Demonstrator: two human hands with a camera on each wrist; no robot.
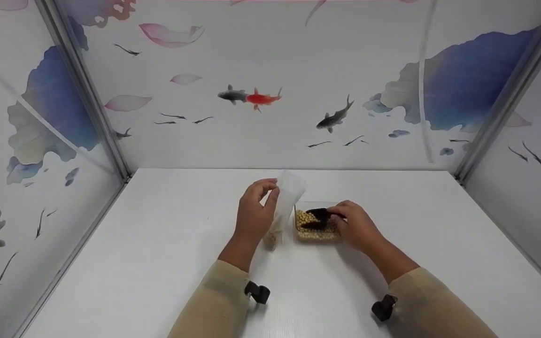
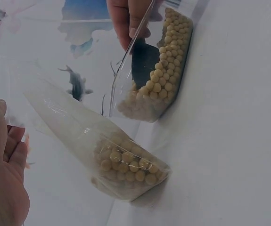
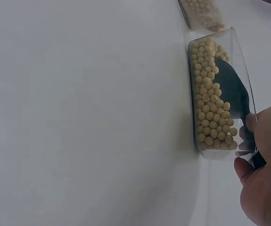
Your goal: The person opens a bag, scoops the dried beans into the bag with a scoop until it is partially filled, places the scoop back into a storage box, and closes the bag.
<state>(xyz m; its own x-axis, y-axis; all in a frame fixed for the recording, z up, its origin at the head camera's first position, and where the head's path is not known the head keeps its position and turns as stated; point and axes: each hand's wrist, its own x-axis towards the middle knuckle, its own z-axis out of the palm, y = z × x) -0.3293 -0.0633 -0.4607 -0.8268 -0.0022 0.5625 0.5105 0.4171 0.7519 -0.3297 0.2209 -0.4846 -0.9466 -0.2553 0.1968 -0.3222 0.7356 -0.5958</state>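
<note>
A clear rectangular container (image 1: 318,237) holds pale round soybeans (image 3: 213,117). My right hand (image 1: 357,226) grips the handle of a black scoop (image 1: 318,217), whose blade is sunk among the beans. To the left stands a translucent plastic bag (image 2: 78,127), its bottom filled with more beans (image 2: 126,165). My left hand (image 1: 256,209) pinches this bag near its upper end, and the bag's base sits on the table close beside the container. In the right wrist view the bag's filled bottom shows just past the container's far end.
The white table (image 1: 158,263) carries the bag and container. Printed panels with fish and petals enclose it at the back (image 1: 270,136) and on both sides. Black wrist cameras (image 1: 257,292) are strapped over the beige sleeves (image 1: 219,300).
</note>
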